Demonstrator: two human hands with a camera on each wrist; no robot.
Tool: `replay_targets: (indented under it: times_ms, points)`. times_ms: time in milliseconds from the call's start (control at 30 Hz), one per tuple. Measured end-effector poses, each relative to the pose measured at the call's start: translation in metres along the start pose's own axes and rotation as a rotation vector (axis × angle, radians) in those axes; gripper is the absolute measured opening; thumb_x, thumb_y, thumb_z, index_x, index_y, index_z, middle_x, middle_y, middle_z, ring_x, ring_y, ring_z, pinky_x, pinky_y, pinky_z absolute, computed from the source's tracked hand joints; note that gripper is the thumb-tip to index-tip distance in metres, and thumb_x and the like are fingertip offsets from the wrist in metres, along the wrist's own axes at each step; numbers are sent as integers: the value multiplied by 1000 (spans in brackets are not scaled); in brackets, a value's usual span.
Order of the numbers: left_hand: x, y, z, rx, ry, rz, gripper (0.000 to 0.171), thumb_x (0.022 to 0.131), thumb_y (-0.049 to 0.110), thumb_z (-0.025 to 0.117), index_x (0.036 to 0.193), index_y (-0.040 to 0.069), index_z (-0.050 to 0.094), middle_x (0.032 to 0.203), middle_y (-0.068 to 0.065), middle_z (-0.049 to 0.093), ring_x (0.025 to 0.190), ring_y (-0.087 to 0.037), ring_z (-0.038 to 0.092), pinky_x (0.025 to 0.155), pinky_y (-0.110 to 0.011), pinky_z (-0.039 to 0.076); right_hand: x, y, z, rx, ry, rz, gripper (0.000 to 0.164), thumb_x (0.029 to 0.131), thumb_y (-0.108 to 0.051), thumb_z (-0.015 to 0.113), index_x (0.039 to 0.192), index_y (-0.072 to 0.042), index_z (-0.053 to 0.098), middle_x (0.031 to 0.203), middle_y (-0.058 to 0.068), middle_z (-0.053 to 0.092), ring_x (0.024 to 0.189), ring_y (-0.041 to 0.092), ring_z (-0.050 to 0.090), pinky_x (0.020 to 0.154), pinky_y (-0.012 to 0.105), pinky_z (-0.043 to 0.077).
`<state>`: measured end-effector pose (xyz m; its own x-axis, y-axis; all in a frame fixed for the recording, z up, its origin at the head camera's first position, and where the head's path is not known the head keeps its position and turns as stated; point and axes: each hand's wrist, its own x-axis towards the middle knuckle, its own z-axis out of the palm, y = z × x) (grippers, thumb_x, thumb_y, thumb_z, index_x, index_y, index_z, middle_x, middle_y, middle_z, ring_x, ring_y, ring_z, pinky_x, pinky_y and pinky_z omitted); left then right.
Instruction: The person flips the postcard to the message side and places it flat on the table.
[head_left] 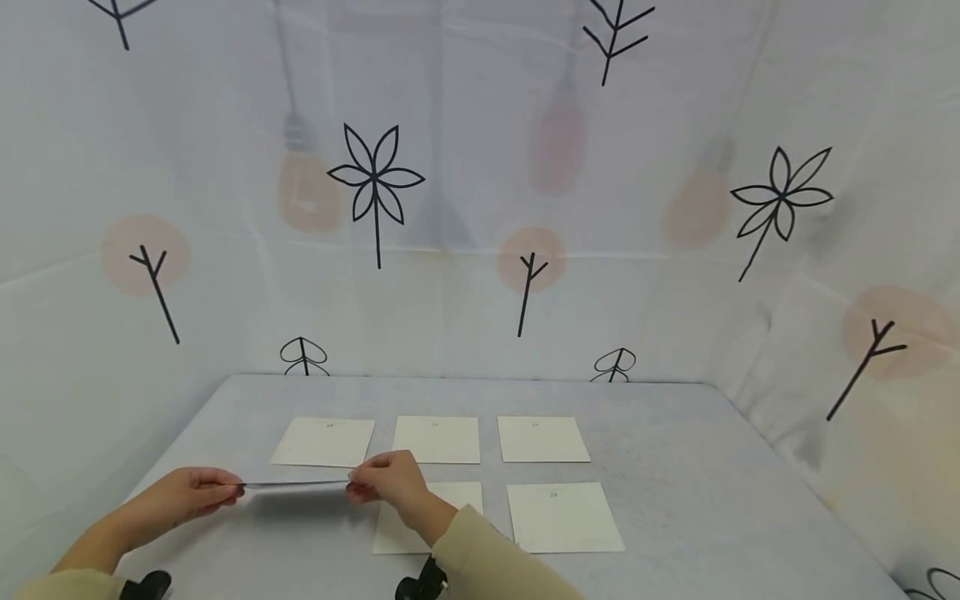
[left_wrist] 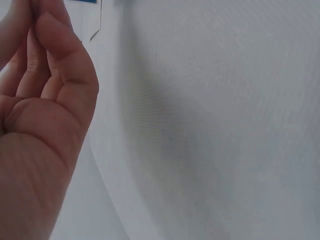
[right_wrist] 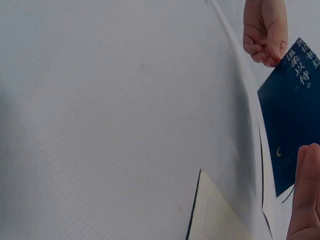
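Between my hands a postcard (head_left: 296, 483) is stretched level over the table, almost edge-on in the head view. The right wrist view shows its underside, a dark blue face (right_wrist: 287, 117) with white handwriting-style characters and a small moon. My left hand (head_left: 191, 493) pinches its left end between thumb and fingers. At the other end, my right hand (head_left: 393, 485) pinches it too. In the left wrist view, the left hand (left_wrist: 55, 95) has its thumb and fingertips together, and only a sliver of blue shows past them.
Several cream postcards lie on the pale table (head_left: 712, 492): a back row of a left (head_left: 322, 442), a middle (head_left: 437, 439) and a right one (head_left: 543, 439), then a card (head_left: 397, 532) partly under my right arm and another (head_left: 565, 518) beside it. A patterned curtain (head_left: 465, 317) surrounds the table.
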<state>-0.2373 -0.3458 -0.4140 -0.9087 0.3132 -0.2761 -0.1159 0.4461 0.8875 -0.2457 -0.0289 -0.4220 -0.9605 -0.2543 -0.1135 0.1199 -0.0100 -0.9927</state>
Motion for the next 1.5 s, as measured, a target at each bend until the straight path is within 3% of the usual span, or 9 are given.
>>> replay_targets:
  times_ms: [233,500,833,1133,1500]
  points:
    - [2,-3,0,-80,16,-42,45,91,20,61,114,-18,52,105,-11,64,92,-16,62,80,-34,52,-2,4,1,21,5,-3,7,78,8,67,84,6,69,71,8,67,57,12,64,61,30,55]
    - [2,-3,5,-163,29,-98,52,89,18,62,123,-18,44,97,-5,66,81,-14,61,73,-29,53,-4,8,9,-10,81,34,22,74,10,68,94,0,64,65,7,63,53,13,63,56,27,54]
    - [5,-6,17,-62,72,-159,46,88,13,62,118,-18,49,93,-7,66,75,-14,60,70,-30,53,-7,16,15,-23,147,84,26,73,14,67,96,2,62,66,8,61,49,13,61,50,25,53]
    - [11,-2,30,73,197,-245,40,84,12,67,113,-13,55,84,-5,63,72,-16,60,66,-31,54,-9,21,17,-141,186,95,28,67,15,69,88,-3,63,67,7,56,45,14,61,45,22,51]
    - [15,0,38,175,264,-266,28,79,9,70,101,-6,60,75,-4,60,65,-16,58,59,-29,52,-12,21,15,-274,146,64,26,68,11,72,90,-1,64,64,5,57,48,17,64,49,22,52]
